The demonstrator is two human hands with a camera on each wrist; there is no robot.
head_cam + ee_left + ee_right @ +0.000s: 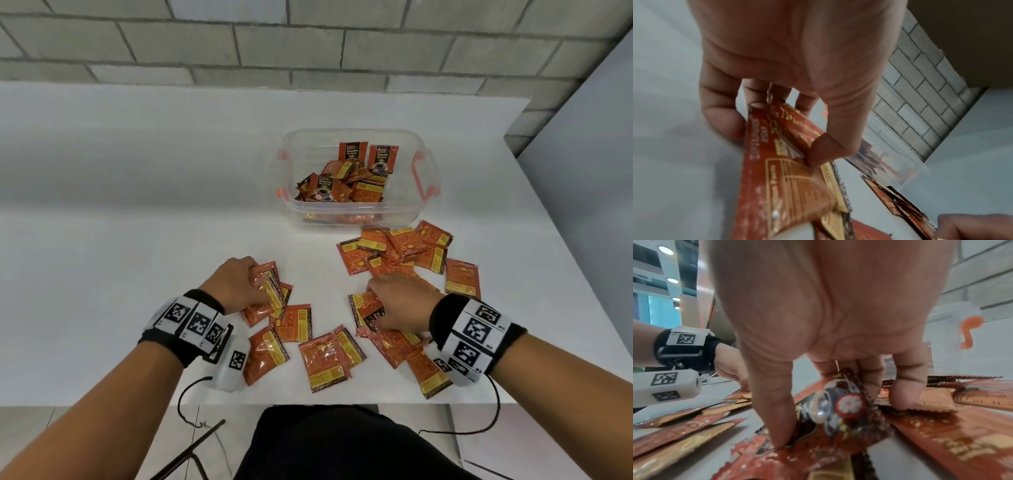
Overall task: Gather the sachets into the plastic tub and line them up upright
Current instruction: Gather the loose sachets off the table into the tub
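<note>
Orange coffee sachets lie scattered on the white table (137, 205). A clear plastic tub (356, 214) with orange handles stands ahead of me, holding a loose heap of sachets, two of them upright at its back. My left hand (239, 284) grips a small bunch of sachets (270, 287) between thumb and fingers (830, 146). My right hand (400, 305) is curled over another bunch of sachets (368, 306), thumb (777, 418) and fingers pinching them low over the table.
A loose pile of sachets (400, 250) lies just in front of the tub, with more sachets (325, 359) near the table's front edge. A grey brick wall (308, 44) backs the table. The table's right edge (565, 257) runs close to the tub.
</note>
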